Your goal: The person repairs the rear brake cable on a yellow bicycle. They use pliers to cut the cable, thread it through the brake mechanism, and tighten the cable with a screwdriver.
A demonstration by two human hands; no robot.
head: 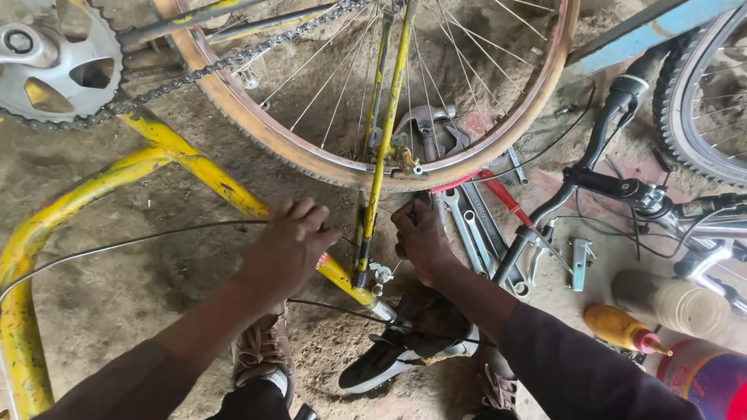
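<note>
Left hand (292,237): resting on the yellow frame tube (210,177) of the upturned bicycle, fingers spread and laid over it rather than clamped; a thin cable (132,243) is running out from under it.
Right hand (422,237): curling shut near the seat stay (383,148) just below the rear wheel rim (257,132); what it is pinching is hidden, so I cannot tell.
Brake caliper (405,163): sitting on the rim between the stays, just above the right hand.
Risk, fingers: the wheel is hanging free; if it is turning, spokes (342,85) or chain (233,58) could be catching a finger.
Risk, cable: the loose cable could be slipping or kinking under the left hand.
Risk, floor: wrenches (467,222) and red-handled pliers (498,194) are lying on the dirt floor (117,295) close to the shoes (261,354), inviting a stumble or lost small parts.
</note>
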